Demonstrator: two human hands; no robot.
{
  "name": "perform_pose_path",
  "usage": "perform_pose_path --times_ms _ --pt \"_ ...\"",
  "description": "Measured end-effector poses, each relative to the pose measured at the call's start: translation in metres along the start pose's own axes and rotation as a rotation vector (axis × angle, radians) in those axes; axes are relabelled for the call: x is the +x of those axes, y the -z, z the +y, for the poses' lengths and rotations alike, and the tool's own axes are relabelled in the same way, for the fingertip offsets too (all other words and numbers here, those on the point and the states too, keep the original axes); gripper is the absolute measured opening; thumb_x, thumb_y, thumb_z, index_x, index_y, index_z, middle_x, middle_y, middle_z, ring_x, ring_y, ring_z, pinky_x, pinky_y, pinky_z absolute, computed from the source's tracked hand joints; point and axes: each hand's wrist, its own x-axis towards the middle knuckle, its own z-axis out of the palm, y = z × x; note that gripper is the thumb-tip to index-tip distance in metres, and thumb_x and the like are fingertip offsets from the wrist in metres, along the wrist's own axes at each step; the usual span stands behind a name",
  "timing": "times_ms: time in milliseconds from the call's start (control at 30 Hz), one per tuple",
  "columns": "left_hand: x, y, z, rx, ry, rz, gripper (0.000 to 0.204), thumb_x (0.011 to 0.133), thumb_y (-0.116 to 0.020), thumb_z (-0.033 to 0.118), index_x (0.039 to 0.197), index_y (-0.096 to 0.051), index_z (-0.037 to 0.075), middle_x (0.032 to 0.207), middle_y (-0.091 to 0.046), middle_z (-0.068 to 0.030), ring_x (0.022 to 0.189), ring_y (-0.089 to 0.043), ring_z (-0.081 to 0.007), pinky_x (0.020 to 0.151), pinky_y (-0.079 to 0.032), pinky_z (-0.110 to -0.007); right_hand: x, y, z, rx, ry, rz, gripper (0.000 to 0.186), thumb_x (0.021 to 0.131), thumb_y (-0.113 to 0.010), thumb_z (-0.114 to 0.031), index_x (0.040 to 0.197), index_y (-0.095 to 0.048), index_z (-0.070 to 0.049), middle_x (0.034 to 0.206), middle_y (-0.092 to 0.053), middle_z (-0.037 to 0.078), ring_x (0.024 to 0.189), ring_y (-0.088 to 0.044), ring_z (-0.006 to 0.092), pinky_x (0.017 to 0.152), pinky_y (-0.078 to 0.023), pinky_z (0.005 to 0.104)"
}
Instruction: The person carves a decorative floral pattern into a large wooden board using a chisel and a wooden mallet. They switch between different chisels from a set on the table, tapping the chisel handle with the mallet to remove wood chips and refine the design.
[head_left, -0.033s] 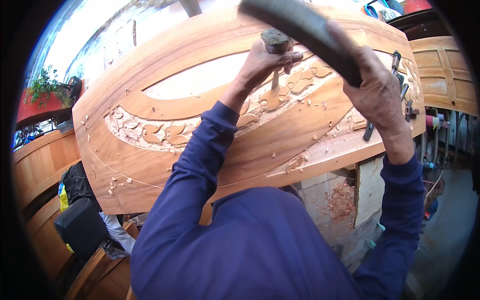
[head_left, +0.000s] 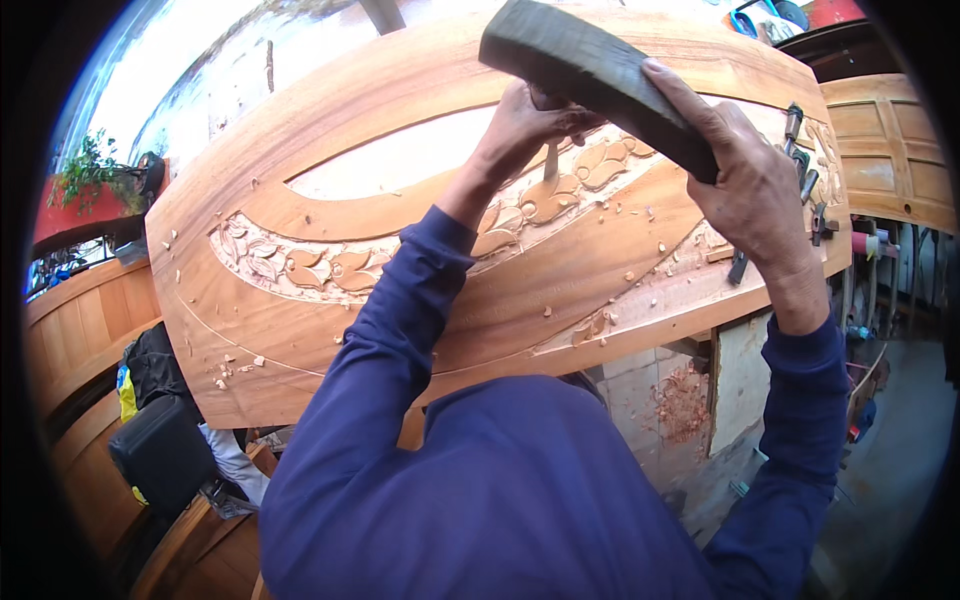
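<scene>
My left hand (head_left: 512,132) is closed around a carving chisel (head_left: 551,163), its blade pointing down onto a carved leaf in the wooden panel (head_left: 540,290). In my right hand (head_left: 748,185) is a dark, block-shaped wooden mallet (head_left: 605,85), gripped at its near right end. The mallet's far part lies over the chisel's handle top and hides it; whether the two touch I cannot tell. A curved band of carved leaves (head_left: 355,270) runs across the panel, its ground cut lower than the smooth wood around it.
Several carving tools (head_left: 793,125) lie on the panel's right side. Wood chips (head_left: 240,368) are scattered over the panel, with a heap of shavings (head_left: 685,400) below it. A black case (head_left: 163,450) stands at the lower left. A panelled wooden door (head_left: 880,145) is at the far right.
The mallet has come down over the chisel's handle top, which showed before. My left hand and the chisel have stayed in place.
</scene>
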Motion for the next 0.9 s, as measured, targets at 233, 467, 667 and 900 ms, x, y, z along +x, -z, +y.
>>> perform_pose_path --times_ms 233,467,667,900 --pt "0.054 -0.01 -0.026 0.024 0.107 0.094 0.026 0.087 -0.083 0.017 0.075 -0.065 0.003 0.058 -0.058 -0.003 0.045 -0.054 -0.0099 0.04 -0.039 -0.026 -0.022 -0.01 0.012 0.432 -0.221 0.138 0.086 0.086 -0.071 0.005 0.162 -0.045 -0.026 0.14 -0.068 0.009 0.119 -0.07 0.0178 0.101 -0.056 0.0333" --pt "0.019 -0.007 -0.004 -0.021 0.039 0.126 0.023 0.091 -0.077 0.011 0.075 -0.061 0.006 0.057 -0.052 0.001 0.045 -0.047 -0.0069 0.041 -0.035 -0.025 -0.032 0.023 0.024 0.549 -0.386 0.28 0.053 0.09 -0.076 0.0 0.139 -0.06 -0.01 0.113 -0.073 0.003 0.096 -0.069 0.0099 0.086 -0.055 0.0267" --pt "0.007 -0.002 -0.004 -0.062 -0.009 0.136 0.026 0.091 -0.077 0.009 0.072 -0.06 0.006 0.056 -0.052 0.0017 0.044 -0.047 -0.0071 0.041 -0.036 -0.025 -0.017 0.056 0.029 0.418 -0.196 0.344 0.033 0.091 -0.08 -0.006 0.123 -0.069 -0.004 0.111 -0.074 0.005 0.099 -0.071 0.0123 0.091 -0.056 0.0276" --pt "0.029 0.007 -0.015 -0.082 0.075 0.099 0.023 0.093 -0.076 0.015 0.078 -0.061 0.006 0.057 -0.053 0.0007 0.043 -0.048 -0.0081 0.04 -0.037 -0.025 -0.002 0.078 0.045 0.45 -0.023 0.36 0.036 0.089 -0.075 -0.007 0.122 -0.063 0.004 0.111 -0.069 0.011 0.094 -0.069 0.02 0.086 -0.057 0.0311"
